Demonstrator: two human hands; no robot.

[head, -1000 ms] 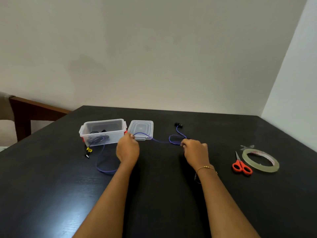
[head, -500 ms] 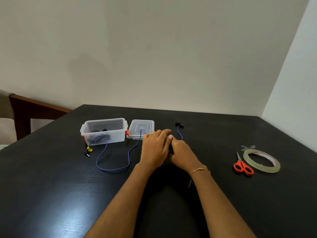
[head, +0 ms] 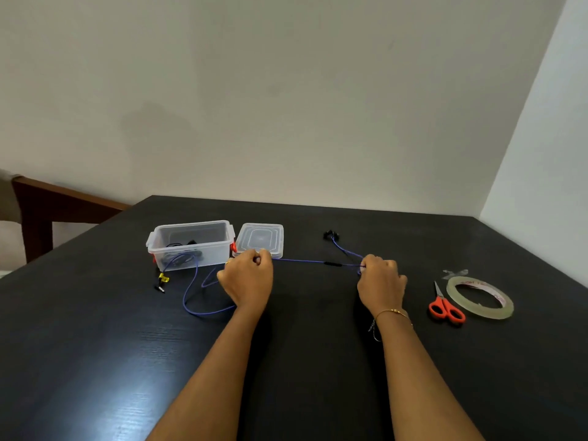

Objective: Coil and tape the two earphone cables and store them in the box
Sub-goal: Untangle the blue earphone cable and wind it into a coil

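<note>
While I scan from the left edge, the clear plastic box [head: 191,245] sits open on the black counter [head: 95,361], and a dark earphone cable [head: 186,246] lies inside it; whether that one is taped I cannot tell. Just in front of the box a yellow-collared plug [head: 162,280] rests on the counter, the tail of the blue earphone cable [head: 299,260], which loops loosely toward my left hand [head: 246,278]. The box lid [head: 261,238] lies flat just right of the box. My left hand's fingers [head: 259,257] are curled and pinch the blue cable; from there it runs taut to my right hand [head: 380,281], whose fingers are clenched around it near a small loop. Beyond that hand the thin leads run up to the black earbuds [head: 331,234]. Further right lie orange-handled scissors [head: 445,308], then a clear tape roll [head: 480,297] with a tape scrap [head: 455,273] stuck down behind it.

I judge the cable light, limp and springy, likely to uncoil if released, so I would keep hold at the gathered loops, not the earbuds or inline remote [head: 332,264].

Count: two cables, one box, one lid, one pair of scissors, one tape roll.
</note>
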